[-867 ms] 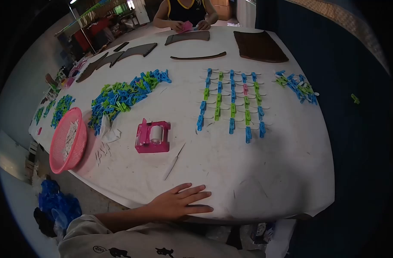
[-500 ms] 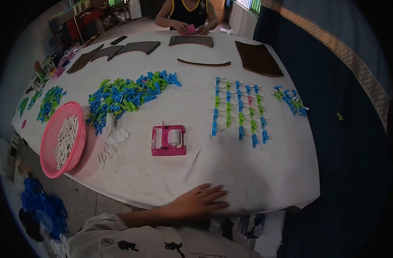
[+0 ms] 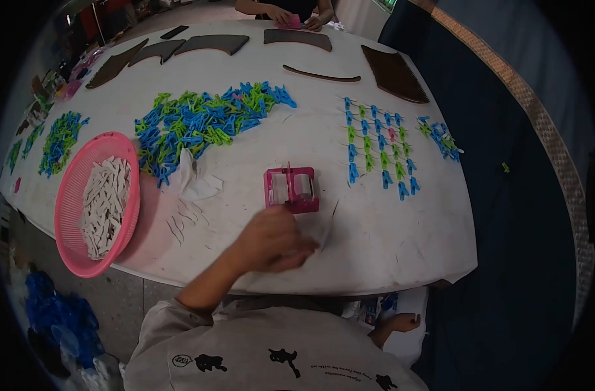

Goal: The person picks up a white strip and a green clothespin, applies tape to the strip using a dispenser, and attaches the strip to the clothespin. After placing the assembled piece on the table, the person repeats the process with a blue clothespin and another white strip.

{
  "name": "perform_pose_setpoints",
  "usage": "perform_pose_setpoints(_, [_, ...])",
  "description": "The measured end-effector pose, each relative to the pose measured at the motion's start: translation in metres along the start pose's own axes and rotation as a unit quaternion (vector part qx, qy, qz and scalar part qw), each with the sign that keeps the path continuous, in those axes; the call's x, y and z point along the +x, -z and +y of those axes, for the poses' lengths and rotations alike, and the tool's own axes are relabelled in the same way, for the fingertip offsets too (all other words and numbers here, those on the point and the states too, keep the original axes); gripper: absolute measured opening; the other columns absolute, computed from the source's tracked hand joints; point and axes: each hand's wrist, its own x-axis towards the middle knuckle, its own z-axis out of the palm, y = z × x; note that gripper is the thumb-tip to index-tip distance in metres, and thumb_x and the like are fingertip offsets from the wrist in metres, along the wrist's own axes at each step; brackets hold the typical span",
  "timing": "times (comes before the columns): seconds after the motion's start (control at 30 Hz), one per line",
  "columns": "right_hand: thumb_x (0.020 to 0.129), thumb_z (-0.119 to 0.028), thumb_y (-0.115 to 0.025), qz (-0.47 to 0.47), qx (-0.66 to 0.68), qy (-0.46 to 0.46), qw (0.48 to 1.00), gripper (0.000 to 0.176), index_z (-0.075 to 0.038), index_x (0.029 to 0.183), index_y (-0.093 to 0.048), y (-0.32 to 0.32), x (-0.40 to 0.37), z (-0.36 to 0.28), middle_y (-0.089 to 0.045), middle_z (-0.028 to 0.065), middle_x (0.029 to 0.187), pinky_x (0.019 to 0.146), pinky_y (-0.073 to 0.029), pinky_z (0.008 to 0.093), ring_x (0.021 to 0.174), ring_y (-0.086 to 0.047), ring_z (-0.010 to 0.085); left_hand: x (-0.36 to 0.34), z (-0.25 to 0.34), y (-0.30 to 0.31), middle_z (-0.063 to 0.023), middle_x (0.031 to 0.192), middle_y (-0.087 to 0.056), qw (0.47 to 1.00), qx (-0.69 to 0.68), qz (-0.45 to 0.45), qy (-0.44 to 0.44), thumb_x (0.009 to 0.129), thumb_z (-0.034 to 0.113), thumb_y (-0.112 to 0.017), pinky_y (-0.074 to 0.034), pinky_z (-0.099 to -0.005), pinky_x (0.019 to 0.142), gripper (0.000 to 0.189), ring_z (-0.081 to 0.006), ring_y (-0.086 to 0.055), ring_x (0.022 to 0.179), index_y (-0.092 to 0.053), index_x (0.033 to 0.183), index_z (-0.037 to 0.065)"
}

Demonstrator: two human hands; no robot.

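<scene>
My left hand (image 3: 274, 241) is over the near middle of the table, fingers bent and smeared by motion. It is nearest to a pink tape dispenser (image 3: 291, 191) with a white roll, whose near edge it overlaps in this view. Just right of its fingers lies an awl-like tool (image 3: 326, 228) with a thin dark tip and pale handle. My right hand (image 3: 403, 322) is low, beyond the table's near edge, with fingers curled and nothing seen in them. Rows of blue and green clips (image 3: 381, 143) on thin wires lie farther right.
A pink basket (image 3: 133, 195) of white strips stands at the left edge. Behind it is a big pile of blue and green clips (image 3: 199, 124), with crumpled white paper (image 3: 199, 182) in front. Dark curved panels (image 3: 212, 44) line the far side, where another person's hands (image 3: 297, 18) hold something pink.
My left hand has lifted from the table's near edge and moved forward to the tape dispenser. My right hand has come into view at lower right. The camera view has shifted.
</scene>
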Motion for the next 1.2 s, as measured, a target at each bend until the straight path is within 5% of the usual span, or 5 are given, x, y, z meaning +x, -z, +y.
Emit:
perform_pose_setpoints(0.23, [0.096,-0.007,-0.053,0.09,0.308,0.195,0.927,0.021,0.002,0.112,-0.062,0.0,0.004,-0.229,-0.065,0.0132,0.097,0.072,-0.05,0.0316,0.078,-0.059,0.0217,-0.003,-0.08,0.043,-0.005,0.074,-0.059,0.98,0.096,0.087,0.152,0.074,0.007,-0.073,-0.045,-0.0346,0.065,0.021,-0.0228,-0.057,0.07,-0.069,0.095,0.008])
perform_pose_setpoints(0.4, [0.094,-0.005,-0.057,-0.212,0.41,0.259,0.848,0.02,0.001,0.113,-0.059,-0.024,-0.093,-0.321,-0.063,0.0103,0.092,0.06,-0.047,0.0263,0.07,-0.056,0.014,-0.02,-0.09,0.054,-0.0127,0.107,-0.061,0.965,0.115,0.019,0.234,0.071,0.027,-0.079,-0.045,-0.0375,0.088,0.06,-0.028,-0.058,0.102,-0.06,0.124,0.009])
perform_pose_setpoints(0.57, [0.083,-0.02,-0.075,-0.589,0.184,0.627,0.476,0.053,-0.007,0.131,-0.056,-0.002,-0.166,-0.432,-0.062,0.0109,0.11,0.084,-0.05,0.0355,0.097,-0.058,0.024,-0.034,-0.096,0.052,-0.0187,0.137,-0.047,0.935,0.036,-0.059,0.349,0.052,0.045,-0.088,-0.036,-0.0451,0.106,0.116,-0.0362,-0.044,0.126,-0.034,0.15,0.014])
perform_pose_setpoints(0.67, [0.073,-0.036,-0.084,-0.644,0.137,0.623,0.422,0.076,-0.011,0.137,-0.051,-0.008,-0.192,-0.443,-0.057,0.01,0.125,0.096,-0.045,0.0408,0.113,-0.051,0.0294,-0.037,-0.094,0.044,-0.0212,0.141,-0.045,0.891,0.087,-0.158,0.418,0.046,0.047,-0.09,-0.03,-0.0487,0.108,0.129,-0.0382,-0.04,0.132,-0.027,0.153,0.015])
perform_pose_setpoints(1.2, [0.063,-0.04,-0.088,-0.622,0.154,0.64,0.423,0.083,-0.011,0.133,-0.055,-0.057,-0.211,-0.39,-0.058,0.0073,0.123,0.104,-0.039,0.041,0.118,-0.046,0.0278,-0.031,-0.093,0.02,-0.0125,0.131,-0.058,0.885,0.134,-0.176,0.41,0.044,0.032,-0.091,-0.022,-0.047,0.11,0.127,-0.0329,-0.045,0.13,-0.029,0.154,0.018])
